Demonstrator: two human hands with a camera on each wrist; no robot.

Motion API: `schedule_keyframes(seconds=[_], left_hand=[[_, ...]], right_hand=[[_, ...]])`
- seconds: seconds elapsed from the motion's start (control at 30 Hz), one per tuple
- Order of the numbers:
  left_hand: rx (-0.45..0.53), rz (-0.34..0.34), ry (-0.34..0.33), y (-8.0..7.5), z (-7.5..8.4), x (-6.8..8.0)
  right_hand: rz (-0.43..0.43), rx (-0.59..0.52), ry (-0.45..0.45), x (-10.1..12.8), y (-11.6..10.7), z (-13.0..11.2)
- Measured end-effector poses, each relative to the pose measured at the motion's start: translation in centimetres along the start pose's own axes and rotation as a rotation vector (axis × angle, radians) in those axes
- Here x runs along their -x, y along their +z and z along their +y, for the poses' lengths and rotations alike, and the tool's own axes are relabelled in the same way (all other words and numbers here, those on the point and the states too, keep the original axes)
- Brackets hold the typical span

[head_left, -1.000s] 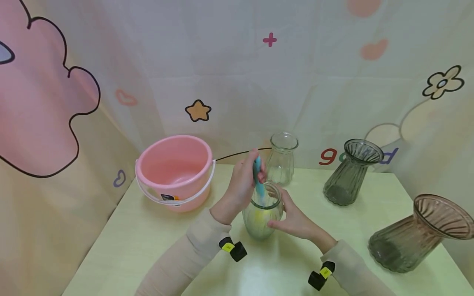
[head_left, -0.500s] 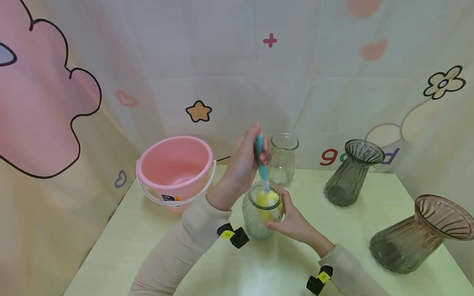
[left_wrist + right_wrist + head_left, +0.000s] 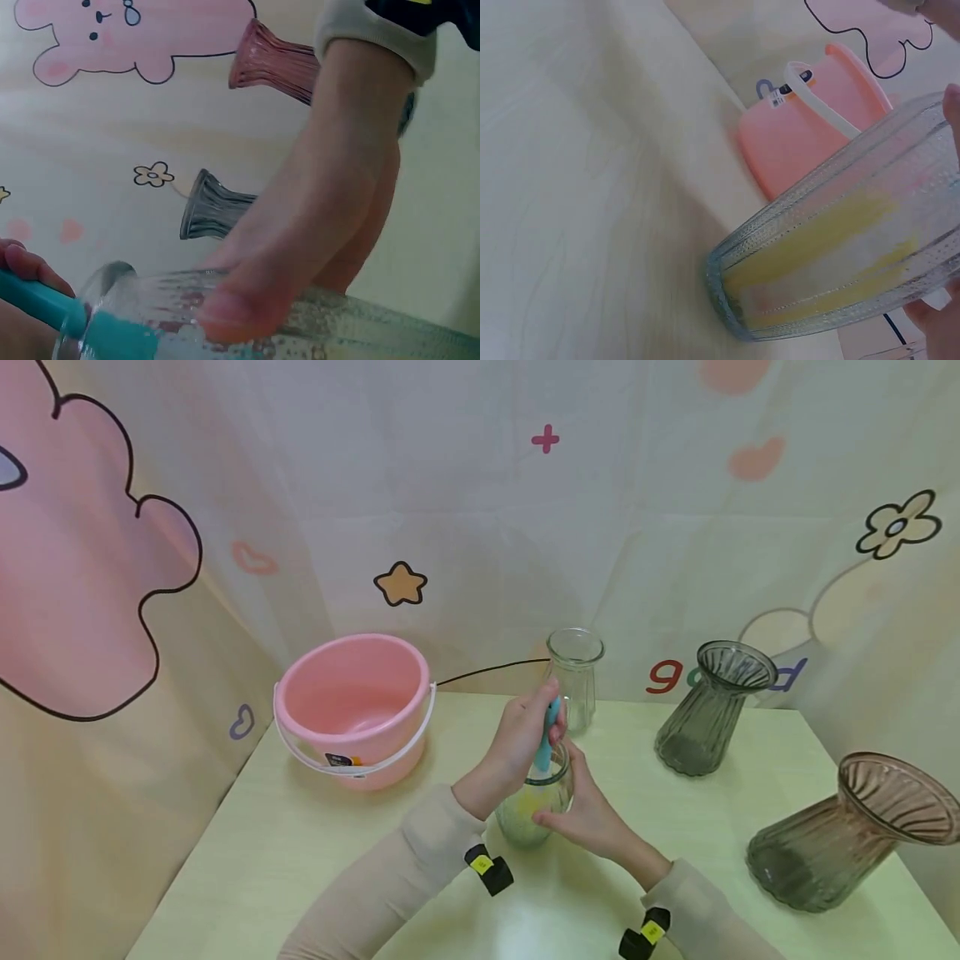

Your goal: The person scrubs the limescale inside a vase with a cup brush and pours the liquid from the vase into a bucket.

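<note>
Left hand [image 3: 522, 737] holds brush [image 3: 547, 735] in jar [image 3: 534, 806] (right hand [image 3: 581, 814] steadying).

- A person's left hand [image 3: 521, 735] grips the teal handle of a brush [image 3: 547, 739] pushed down into a small clear glass jar [image 3: 531, 802].
- The brush's yellow sponge head shows through the glass, low inside the jar.
- The right hand [image 3: 585, 814] wraps around the jar's right side, holding it on a pale green table [image 3: 300, 860].
- A pink bucket [image 3: 352, 706] with a white handle stands at the table's back left.
- A second clear jar [image 3: 573, 677] stands just behind the hands.
- A dark grey ribbed vase [image 3: 708, 710] stands to the right; a brownish ribbed vase [image 3: 847, 835] stands at the far right, nearer the camera.
- A pastel cartoon curtain [image 3: 480, 510] hangs behind.
</note>
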State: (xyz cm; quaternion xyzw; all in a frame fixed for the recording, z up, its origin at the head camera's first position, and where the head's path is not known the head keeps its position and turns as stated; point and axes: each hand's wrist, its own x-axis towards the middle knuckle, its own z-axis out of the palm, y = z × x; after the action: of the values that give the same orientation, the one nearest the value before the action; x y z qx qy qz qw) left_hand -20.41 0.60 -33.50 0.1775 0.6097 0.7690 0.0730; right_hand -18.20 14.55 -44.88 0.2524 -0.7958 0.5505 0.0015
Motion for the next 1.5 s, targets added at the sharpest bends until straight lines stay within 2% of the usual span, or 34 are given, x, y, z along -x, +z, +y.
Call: schedule_keyframes(seconds=[0.1, 0.33, 0.43, 0.6, 0.73, 0.97, 1.1, 1.27, 1.4, 1.5], left_hand=[[-0.017, 0.003, -0.011, -0.2, -0.7, 0.0], [-0.031, 0.018, -0.003, -0.6, -0.6, 0.1], [-0.008, 0.033, -0.003, -0.7, -0.5, 0.2], [0.054, 0.027, 0.002, -0.6, 0.1, 0.3], [0.069, -0.011, 0.025, -0.2, 1.7, 0.4], [0.148, -0.054, 0.091, 0.4, 6.3, -0.2], [0.178, -0.056, 0.111, 0.5, 7.6, -0.2], [0.207, -0.051, 0.125, 0.4, 7.0, 0.0], [0.197, -0.043, 0.114, 0.3, 5.6, -0.1], [0.169, -0.026, 0.089, 0.2, 4.3, 0.0]], right_hand=[[-0.051, 0.002, 0.008, 0.1, -0.3, -0.1], [-0.192, -0.001, 0.037, 0.0, -1.9, -0.2], [-0.2, 0.004, 0.038, -0.1, -2.2, -0.1], [-0.165, 0.031, 0.02, 0.0, -2.1, 0.2], [-0.137, 0.033, -0.011, 0.0, -1.8, 0.4], [-0.107, -0.024, 0.023, 0.0, -1.3, 0.5], [-0.087, -0.039, 0.038, 0.1, -1.0, 0.5], [-0.069, -0.031, 0.033, 0.2, -0.8, 0.6], [-0.055, -0.022, 0.034, 0.2, -0.6, 0.4], [-0.045, -0.003, 0.028, 0.3, -0.5, -0.8]])
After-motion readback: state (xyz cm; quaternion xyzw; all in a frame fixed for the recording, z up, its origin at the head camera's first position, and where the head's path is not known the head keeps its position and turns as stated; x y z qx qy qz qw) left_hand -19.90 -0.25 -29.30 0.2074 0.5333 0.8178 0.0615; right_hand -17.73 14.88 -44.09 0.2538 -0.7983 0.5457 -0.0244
